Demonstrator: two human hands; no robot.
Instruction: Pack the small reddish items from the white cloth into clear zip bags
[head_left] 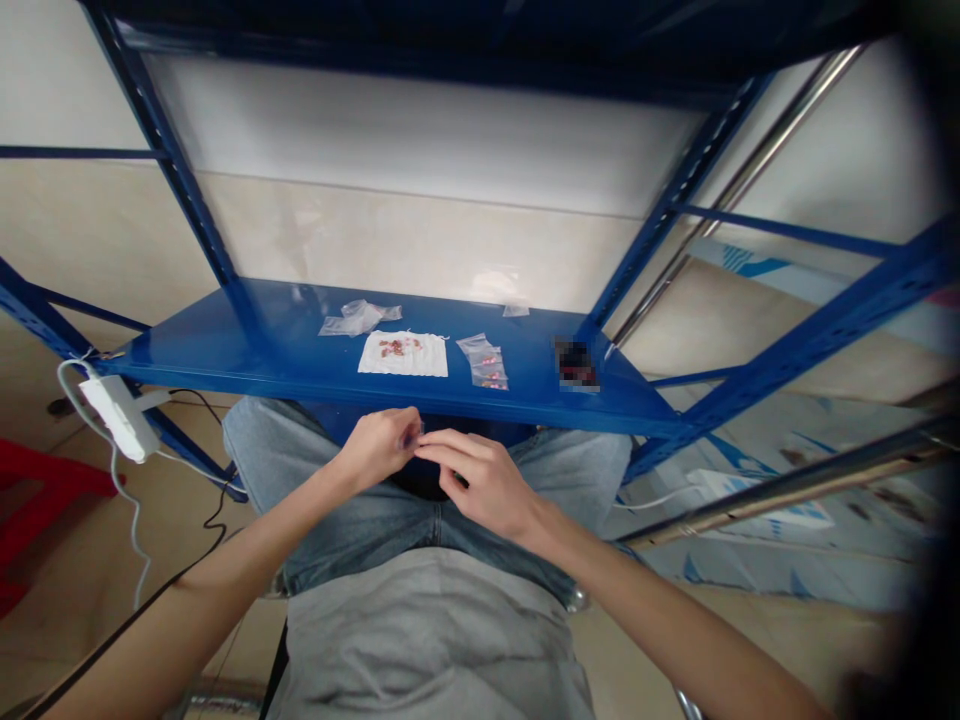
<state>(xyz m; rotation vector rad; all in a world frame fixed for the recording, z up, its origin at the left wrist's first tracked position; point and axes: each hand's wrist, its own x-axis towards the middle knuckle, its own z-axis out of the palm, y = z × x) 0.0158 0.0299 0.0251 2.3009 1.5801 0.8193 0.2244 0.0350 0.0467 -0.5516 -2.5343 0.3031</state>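
In front of the shelf edge, above my lap, my left hand [379,446] is closed round a small clear plastic bag [410,439], mostly hidden by the fingers. Thumb and fingertips of my right hand [484,478] pinch together at the bag's edge, touching the left hand's fingers. On the shelf beyond lies a white cloth pouch [429,356] with small reddish-brown pieces [400,347] on top. To its right are clear zip bags [485,362] with small pink, red and yellow bits inside. Crumpled clear bags [361,318] rest behind the pouch on the left.
The blue metal shelf [300,350] has a raised front edge and slanted uprights at both sides. A blurred-out dark object [576,364] lies at right, another clear bag [515,311] at the back. A white power strip [120,415] with cables hangs at the left corner.
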